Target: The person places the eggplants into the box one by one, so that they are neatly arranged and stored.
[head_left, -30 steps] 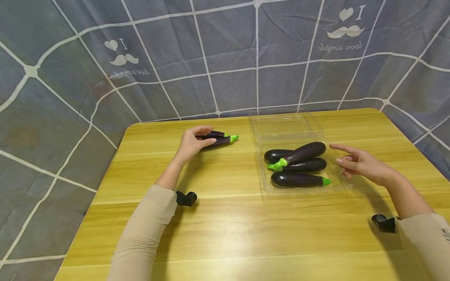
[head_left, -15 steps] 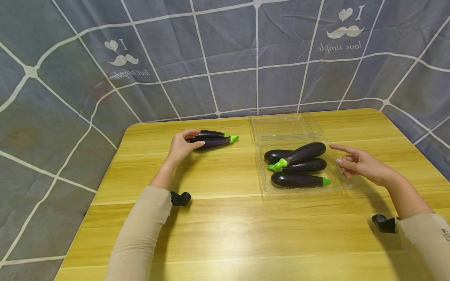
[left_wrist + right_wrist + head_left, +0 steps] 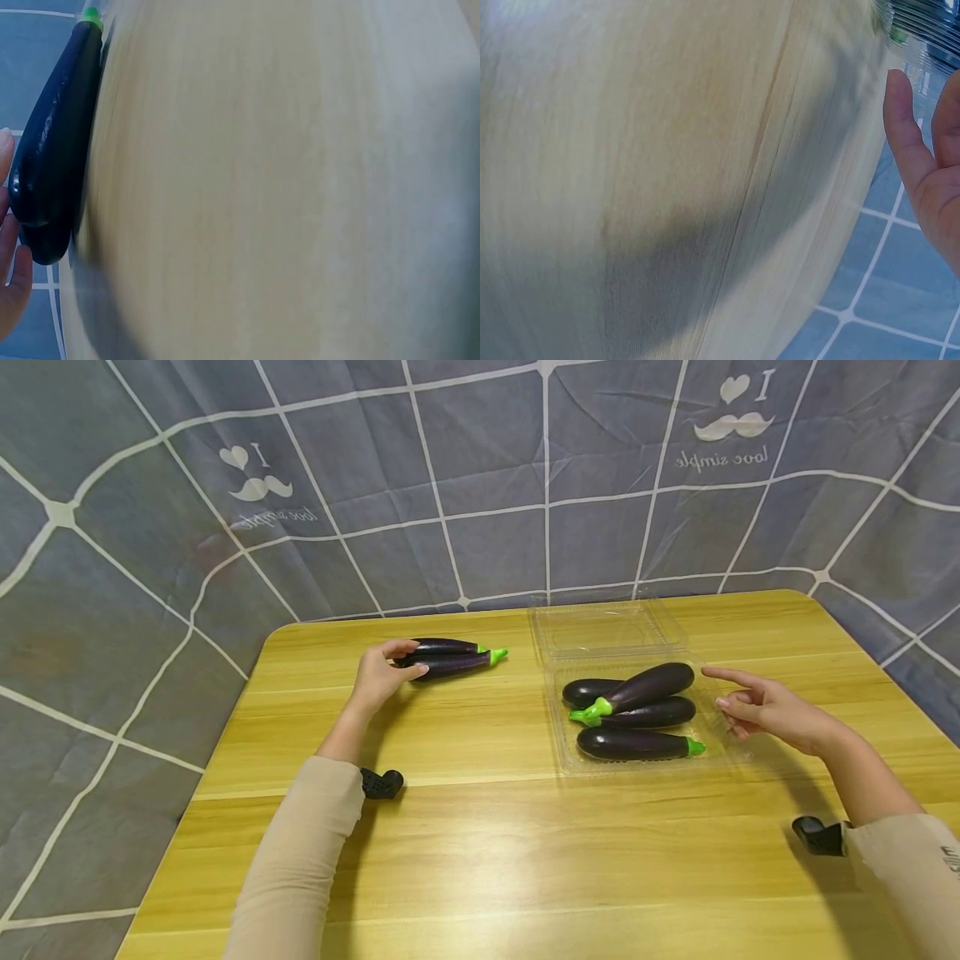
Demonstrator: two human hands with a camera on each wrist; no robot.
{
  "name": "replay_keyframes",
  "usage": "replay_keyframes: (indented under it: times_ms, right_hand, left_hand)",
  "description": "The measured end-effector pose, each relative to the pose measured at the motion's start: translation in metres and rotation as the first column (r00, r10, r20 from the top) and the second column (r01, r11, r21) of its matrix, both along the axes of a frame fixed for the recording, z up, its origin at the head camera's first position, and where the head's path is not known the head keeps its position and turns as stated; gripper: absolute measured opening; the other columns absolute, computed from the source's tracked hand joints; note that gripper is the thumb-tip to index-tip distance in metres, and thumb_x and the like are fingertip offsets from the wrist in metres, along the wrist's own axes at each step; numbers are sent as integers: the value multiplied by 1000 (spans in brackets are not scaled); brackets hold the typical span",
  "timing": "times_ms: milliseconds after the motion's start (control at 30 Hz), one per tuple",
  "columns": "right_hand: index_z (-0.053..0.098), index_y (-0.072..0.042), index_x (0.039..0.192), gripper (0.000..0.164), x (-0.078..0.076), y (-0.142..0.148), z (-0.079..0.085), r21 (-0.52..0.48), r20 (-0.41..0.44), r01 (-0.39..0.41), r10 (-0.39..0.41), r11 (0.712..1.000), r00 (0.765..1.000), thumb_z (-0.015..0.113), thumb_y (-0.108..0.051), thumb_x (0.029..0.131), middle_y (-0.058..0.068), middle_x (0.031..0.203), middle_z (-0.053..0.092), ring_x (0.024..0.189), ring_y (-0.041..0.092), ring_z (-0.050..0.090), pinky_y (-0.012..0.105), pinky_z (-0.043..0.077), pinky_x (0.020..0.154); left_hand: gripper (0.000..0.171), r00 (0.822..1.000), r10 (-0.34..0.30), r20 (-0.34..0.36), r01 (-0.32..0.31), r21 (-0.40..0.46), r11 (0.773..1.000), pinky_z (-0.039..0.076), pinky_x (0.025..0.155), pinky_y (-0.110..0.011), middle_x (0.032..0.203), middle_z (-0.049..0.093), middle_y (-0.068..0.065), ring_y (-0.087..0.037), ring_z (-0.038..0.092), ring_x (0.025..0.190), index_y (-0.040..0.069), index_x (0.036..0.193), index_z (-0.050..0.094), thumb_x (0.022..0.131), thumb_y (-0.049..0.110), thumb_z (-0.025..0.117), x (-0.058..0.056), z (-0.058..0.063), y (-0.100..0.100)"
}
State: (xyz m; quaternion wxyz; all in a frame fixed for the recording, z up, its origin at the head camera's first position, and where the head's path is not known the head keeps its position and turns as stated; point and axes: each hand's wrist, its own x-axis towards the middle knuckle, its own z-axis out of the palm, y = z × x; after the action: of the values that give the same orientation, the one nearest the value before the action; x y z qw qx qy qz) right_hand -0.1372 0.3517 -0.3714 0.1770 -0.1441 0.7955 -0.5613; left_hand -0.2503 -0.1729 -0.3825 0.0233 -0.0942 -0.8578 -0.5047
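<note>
In the head view, two dark purple eggplants lie side by side at the table's left rear: a front eggplant (image 3: pixel 457 666) and a rear eggplant (image 3: pixel 446 646), green stems pointing right. My left hand (image 3: pixel 378 672) is at their blunt ends, thumb and fingers spread about them; whether it touches them is unclear. In the left wrist view its fingers (image 3: pixel 13 259) show beside the eggplant ends. Several more eggplants (image 3: pixel 641 744) sit in a clear plastic clamshell box (image 3: pixel 564 760). My right hand (image 3: pixel 787 714) hovers by its right edge, index finger extended, other fingers loosely bent, holding nothing.
The box's transparent lid (image 3: pixel 607 628) lies folded back toward the rear edge of the wooden table (image 3: pixel 480 852). A grey-blue checked cloth (image 3: pixel 487 485) hangs behind and along the sides. Black wrist cameras (image 3: pixel 382 783) stick out from both sleeves.
My left hand has slid left along the two eggplants, from over their bodies to their blunt ends. Those eggplants have stayed in place. The right hand and the box have not moved.
</note>
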Motion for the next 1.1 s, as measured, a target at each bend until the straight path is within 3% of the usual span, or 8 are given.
replay_keyframes:
  times_ms: [567,1100]
  right_hand:
    - [27,-15,146,49,1,-1,-1,12,-13,5,-4,1000,1000,42,-7,99,5,64,39,55,19,45,36,43,51]
    - [26,-16,146,49,2,-1,-1,10,-8,3,-3,1000,1000,42,-7,100,5,64,42,54,24,43,36,44,52]
  left_hand:
    - [43,999,8,37,-8,1,1000,43,92,-41,121,58,-18,-32,50,111,-2,120,60,80,9,74,-2,-5,-1]
    - [43,998,-12,63,12,4,1000,44,93,-39,124,57,-18,-32,51,111,-3,120,59,81,6,73,0,-7,-2]
